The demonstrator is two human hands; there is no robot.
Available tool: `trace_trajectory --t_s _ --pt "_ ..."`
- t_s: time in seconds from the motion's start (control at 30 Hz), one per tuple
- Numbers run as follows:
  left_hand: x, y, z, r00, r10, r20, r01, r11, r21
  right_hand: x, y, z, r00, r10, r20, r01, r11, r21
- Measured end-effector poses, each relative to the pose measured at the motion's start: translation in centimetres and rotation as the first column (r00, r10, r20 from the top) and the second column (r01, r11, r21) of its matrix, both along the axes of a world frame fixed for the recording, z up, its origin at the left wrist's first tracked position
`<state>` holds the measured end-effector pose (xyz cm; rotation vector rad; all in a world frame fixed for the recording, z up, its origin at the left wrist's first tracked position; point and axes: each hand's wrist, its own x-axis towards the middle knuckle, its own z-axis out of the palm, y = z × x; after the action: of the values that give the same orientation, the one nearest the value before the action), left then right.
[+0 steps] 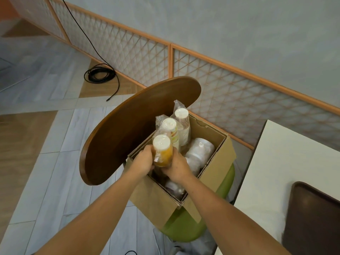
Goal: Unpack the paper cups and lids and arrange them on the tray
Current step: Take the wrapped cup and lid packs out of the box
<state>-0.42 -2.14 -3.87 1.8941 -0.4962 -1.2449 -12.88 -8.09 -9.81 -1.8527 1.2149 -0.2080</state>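
An open cardboard box [215,166] sits on a green chair seat [185,229]. Three plastic-wrapped stacks of paper cups stand upright in it. The nearest stack, orange and yellow [162,150], is gripped from both sides: my left hand [144,160] on its left, my right hand [177,166] on its right. Behind it stand a second stack [170,128] and a third stack [182,124]. Bagged white lids [199,151] lie in the box's right half, and more wrapped lids [173,187] lie under my right wrist. A dark brown tray [312,219] lies on the white table [287,162] at right.
The chair's round wooden back [132,126] rises just left of the box. A lattice wall panel [239,100] runs behind. A coiled black cable [100,75] lies on the tiled floor at the far left.
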Motion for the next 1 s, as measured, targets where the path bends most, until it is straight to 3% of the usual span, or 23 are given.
trace_trajectory --t_s 0.23,0.4,0.53,0.67,0.73,0.83,0.9,1.0 --pt "-0.5 0.3 2.1 0.991 -0.126 0.048 0.128 0.991 -0.032 -3.3 -0.7 3.2 0.987 0.022 0.159 -0.018 0.999 -0.027" --pt "-1.6 0.5 5.3 0.909 -0.321 0.265 0.379 0.901 -0.211 -7.5 -1.9 7.1 0.958 -0.079 0.275 0.071 0.997 0.040" --pt "-3.3 -0.6 6.5 0.821 -0.293 0.490 0.487 0.807 -0.335 -11.6 -2.9 9.8 0.930 -0.131 0.342 0.110 0.991 0.081" --pt "-5.8 -2.2 7.4 0.817 -0.261 0.514 0.500 0.765 -0.407 -15.2 -3.6 11.4 0.889 -0.192 0.416 0.173 0.981 0.083" --pt "-7.2 -3.1 7.9 0.824 -0.294 0.485 0.495 0.789 -0.363 -16.9 -3.8 12.5 0.852 -0.246 0.462 0.230 0.969 0.091" --pt "-10.6 -4.6 8.8 0.881 -0.434 0.191 0.471 0.760 -0.447 -20.0 -4.0 14.1 0.808 -0.282 0.518 0.273 0.957 0.096" --pt "-13.2 -5.5 9.7 0.863 -0.503 0.048 0.457 0.736 -0.500 -22.4 -4.2 15.1 0.794 -0.291 0.533 0.287 0.953 0.092" --pt "-17.4 -7.0 10.7 0.815 -0.579 -0.030 0.469 0.688 -0.554 -26.5 -4.1 16.8 0.768 -0.331 0.549 0.339 0.937 0.091"
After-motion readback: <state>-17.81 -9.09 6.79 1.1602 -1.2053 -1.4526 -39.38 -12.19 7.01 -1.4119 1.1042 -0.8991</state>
